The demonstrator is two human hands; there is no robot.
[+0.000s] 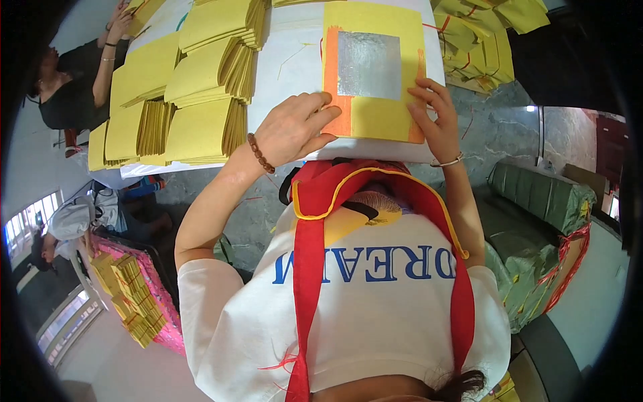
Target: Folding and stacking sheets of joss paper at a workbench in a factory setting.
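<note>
White table [281,74]: beneath both hands; yellow paper stacks [204,79] lie left of the left hand.
Yellow paper [382,119]: between the hands, long axis pointing away from the body; silver square [368,65] faces up, just beyond the left fingertips.
Left hand [298,126]: loosely open, fingertips touching the paper's left edge.
Right hand [435,115]: fingers bent against the right edge; whether it pinches, I cannot tell.
Nearer hand: neither, clearly.
</note>
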